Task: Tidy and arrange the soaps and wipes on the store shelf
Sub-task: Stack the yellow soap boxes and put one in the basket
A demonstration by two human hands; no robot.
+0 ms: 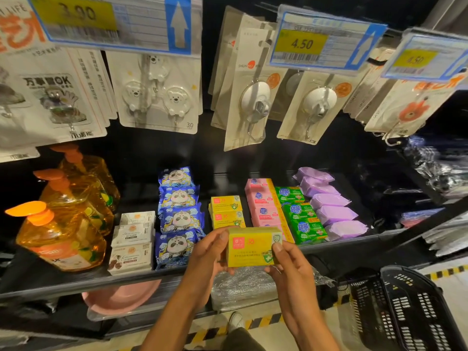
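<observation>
Both hands share one load in the head view: the left hand (212, 252) grips the left end of a yellow soap box (253, 245), while the right hand (291, 269) pinches its right end, label facing the camera. The box hangs just before the shelf edge (76, 285), in line with the yellow row (226, 211), likely bound for that row's front slot. Green soaps (302, 219) read 超能. Overhead, one price tag (302, 43) reads 4.50, and a blurred tag (78, 12) reads 3.90. A hook card (249, 72) says SHUNMEI.

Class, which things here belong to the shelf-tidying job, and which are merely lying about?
Job: yellow soap box, held by left hand and right hand; yellow soaps; pink soaps; green soaps; panda wipes; purple wipes.
Lying about: pump bottles; hanging hooks; basket.
</observation>
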